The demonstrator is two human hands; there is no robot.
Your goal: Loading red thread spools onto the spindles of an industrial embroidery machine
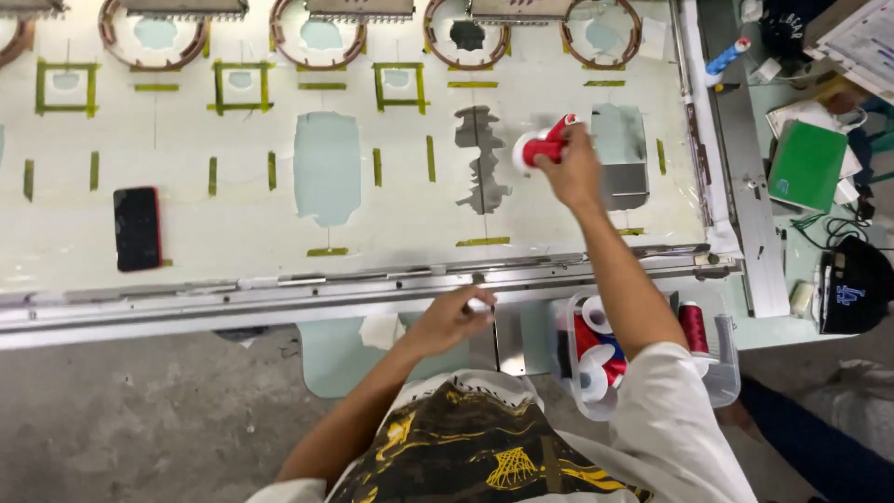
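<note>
We see the right hand [570, 166] stretched out over the pale worktop [233, 233], its fingers clamped around a spool of red thread [542, 145] with white ends. The spool lies tilted in the grip, held just above the worktop surface, between a ragged grey patch [480, 158] where the covering has worn away and a grey metal plate [622, 154] on the far right side.

The left hand [456, 317] rests at the near metal rail [372, 284] of the worktop. Its fingers are drawn together on something small and white at the rail's edge; we cannot tell what that small thing is.

Just below the right forearm stands a clear plastic bin [722, 373] holding more spools in red, white and blue, with 1 dark red spool [693, 326] upright beside them.

Farther off, a black phone [137, 228] with a red edge lies flat on the left part of the worktop. A row of round embroidery hoops [317, 37] runs along the far edge, and green tape marks [240, 86] form squares and short bars across the surface. A green book [806, 165] lies on the side table to the right.
</note>
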